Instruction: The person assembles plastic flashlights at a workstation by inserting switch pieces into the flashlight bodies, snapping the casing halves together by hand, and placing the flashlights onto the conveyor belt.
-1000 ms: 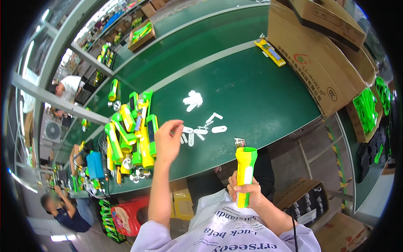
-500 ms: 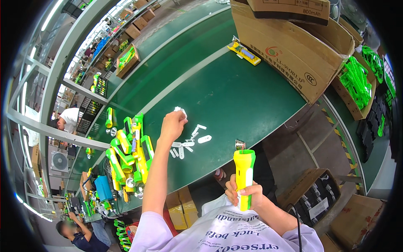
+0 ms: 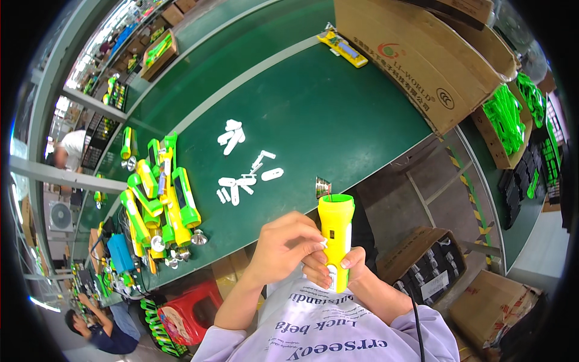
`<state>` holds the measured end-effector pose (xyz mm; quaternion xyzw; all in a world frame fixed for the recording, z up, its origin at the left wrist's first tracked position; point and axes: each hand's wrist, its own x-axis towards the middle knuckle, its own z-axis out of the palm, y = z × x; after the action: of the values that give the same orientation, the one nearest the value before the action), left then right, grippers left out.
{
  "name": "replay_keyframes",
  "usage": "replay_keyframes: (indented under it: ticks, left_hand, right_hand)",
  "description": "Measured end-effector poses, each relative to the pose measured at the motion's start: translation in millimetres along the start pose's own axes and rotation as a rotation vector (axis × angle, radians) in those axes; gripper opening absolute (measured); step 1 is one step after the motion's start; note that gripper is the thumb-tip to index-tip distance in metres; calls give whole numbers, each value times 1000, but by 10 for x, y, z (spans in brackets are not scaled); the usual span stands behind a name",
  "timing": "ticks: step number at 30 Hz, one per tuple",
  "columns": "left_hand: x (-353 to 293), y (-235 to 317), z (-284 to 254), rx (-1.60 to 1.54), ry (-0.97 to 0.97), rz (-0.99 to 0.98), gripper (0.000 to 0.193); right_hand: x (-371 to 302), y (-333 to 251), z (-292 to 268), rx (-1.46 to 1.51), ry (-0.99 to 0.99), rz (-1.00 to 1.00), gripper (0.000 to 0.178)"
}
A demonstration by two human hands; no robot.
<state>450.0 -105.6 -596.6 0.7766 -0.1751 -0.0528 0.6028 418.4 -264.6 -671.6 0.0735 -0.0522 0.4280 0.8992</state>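
Note:
My right hand point(image 3: 356, 265) is wrapped round the lower part of a yellow and green flashlight body point(image 3: 336, 220), held upright in front of my shirt. A silver reflector cup point(image 3: 323, 187) hangs by wires at its open top. The side facing me has a small dark slot and a white oval piece lower down. My left hand point(image 3: 288, 244) is beside the body, its thumb and forefinger pinching a small white plastic part point(image 3: 324, 244) close to the yellow wall. On the table lie several loose white plastic pieces point(image 3: 244, 181) and another white group point(image 3: 231, 136).
Several yellow-green flashlight bodies point(image 3: 172, 208) are heaped at the table's left. One opened yellow half point(image 3: 342, 49) lies near a large cardboard box point(image 3: 416, 66) on the green table point(image 3: 313, 114). A box of green parts point(image 3: 503, 123) stands far right; a red stool point(image 3: 188, 311) is below left.
My left hand has come back from the white pieces to the flashlight with a small white part. The flashlight has turned, showing its yellow side with the slot.

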Motion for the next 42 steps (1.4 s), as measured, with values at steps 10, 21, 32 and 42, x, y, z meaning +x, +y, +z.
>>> replay_keyframes:
  ticks: [10,21,32,42]
  left_hand:
    - [-131,17,40,-21,105,31,9]
    - [-205,6,-55,-170,66,-213,16]
    - [-411,-193,66,-443,73,-434,22]
    - [-237,-176,121,-313,71,-403,23]
  right_hand:
    - [42,111,-15,-21,-10,48,31]
    - [-28,155,121,-227,182,99,25]
    - [-120,282,157,-182,340,104,22]
    - [-175,303,140,-148,350,24,21]
